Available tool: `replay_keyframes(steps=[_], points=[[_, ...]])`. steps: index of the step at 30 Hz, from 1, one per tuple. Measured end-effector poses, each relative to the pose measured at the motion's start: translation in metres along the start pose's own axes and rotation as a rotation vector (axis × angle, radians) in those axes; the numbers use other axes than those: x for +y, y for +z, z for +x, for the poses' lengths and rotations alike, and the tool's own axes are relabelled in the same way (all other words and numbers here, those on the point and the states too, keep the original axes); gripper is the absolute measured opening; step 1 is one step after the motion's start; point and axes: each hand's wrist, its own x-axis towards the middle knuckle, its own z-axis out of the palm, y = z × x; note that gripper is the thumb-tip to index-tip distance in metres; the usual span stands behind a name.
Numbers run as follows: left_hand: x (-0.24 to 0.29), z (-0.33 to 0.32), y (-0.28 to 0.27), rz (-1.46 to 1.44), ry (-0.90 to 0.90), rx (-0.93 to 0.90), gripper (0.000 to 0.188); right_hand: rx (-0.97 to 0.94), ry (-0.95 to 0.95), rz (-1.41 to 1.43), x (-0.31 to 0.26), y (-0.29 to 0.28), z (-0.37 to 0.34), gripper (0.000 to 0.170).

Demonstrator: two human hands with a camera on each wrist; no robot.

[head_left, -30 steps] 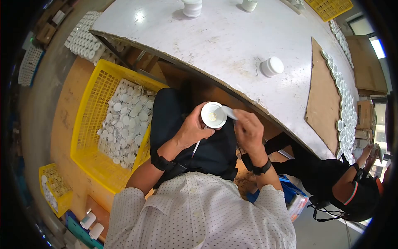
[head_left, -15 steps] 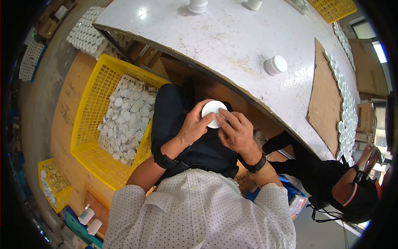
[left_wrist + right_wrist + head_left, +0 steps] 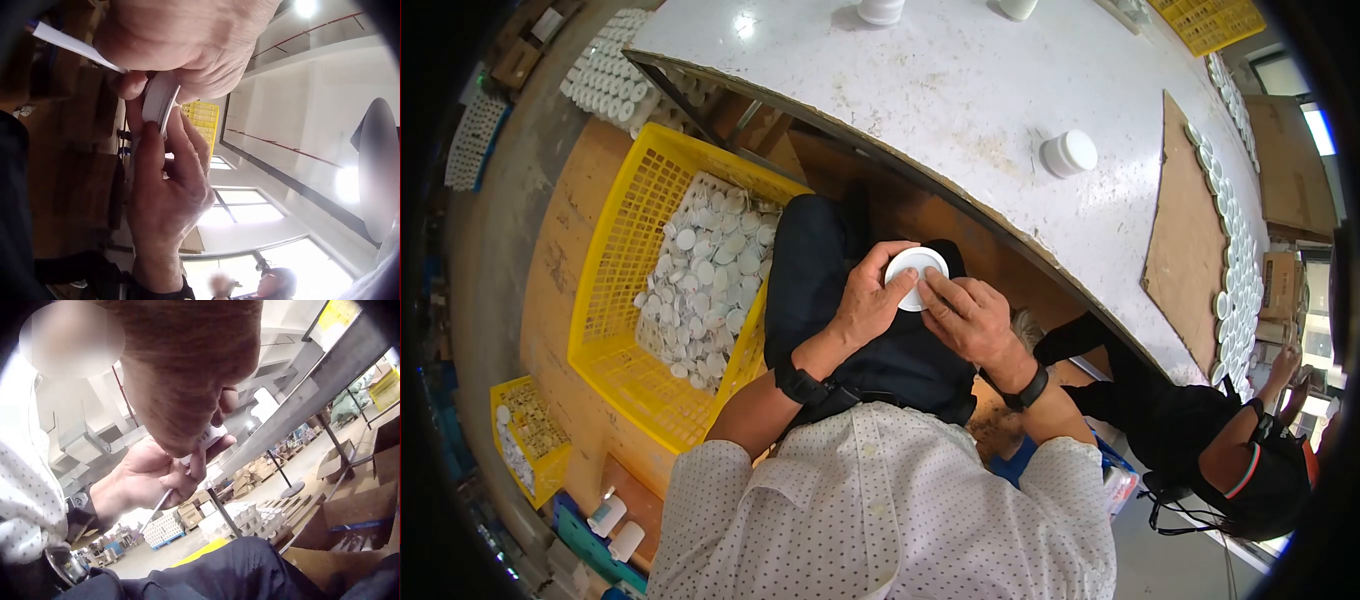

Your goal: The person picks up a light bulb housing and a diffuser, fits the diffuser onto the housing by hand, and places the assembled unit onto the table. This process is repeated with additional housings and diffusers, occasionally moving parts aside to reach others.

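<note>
A round white cup-like piece [image 3: 917,280] with a flat disc over its opening is held above the lap. My left hand [image 3: 866,298] curls round its left side, the thumb on top. From the right, my right hand [image 3: 972,318] puts its fingertips on the disc and rim. In the left wrist view the disc's edge [image 3: 170,110] stands slightly off the white body, between the fingers of both hands. A thin white stick [image 3: 75,47] juts from the left hand, and shows below it in the right wrist view.
A yellow basket [image 3: 590,330] of white discs [image 3: 712,270] stands left of the lap. On the white table [image 3: 900,90] ahead are white stacked pieces [image 3: 1070,153] and, at the right, brown board [image 3: 1185,230] beside rows of white rings. Another person [image 3: 1200,450] is at the right.
My right hand has brought the loose disc onto the cup's opening and let its fingertips rest there. The cup stays in my left hand. The head view has shifted slightly.
</note>
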Motion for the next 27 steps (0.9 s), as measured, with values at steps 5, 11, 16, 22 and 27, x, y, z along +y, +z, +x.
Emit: replay_keyframes(steps=[5,11,16,22,27], points=[[0.005,0.002,-0.011,-0.295,-0.313,0.089,0.03,-0.009,0.091,0.111,-0.001,-0.007,0.006,0.04],[-0.041,0.017,-0.114,-0.172,-0.201,0.448,0.04,0.19,0.348,-0.001,0.034,-0.031,-0.004,0.033],[-0.091,-0.011,-0.213,-0.141,-0.396,0.69,0.03,0.257,0.584,-0.074,0.06,-0.054,-0.024,0.026],[-0.183,-0.085,-0.288,-0.043,-0.606,0.782,0.04,0.295,0.736,-0.062,0.078,-0.063,-0.042,0.023],[-0.193,-0.12,-0.3,-0.084,-0.724,0.954,0.045,0.315,0.864,-0.026,0.086,-0.064,-0.05,0.023]])
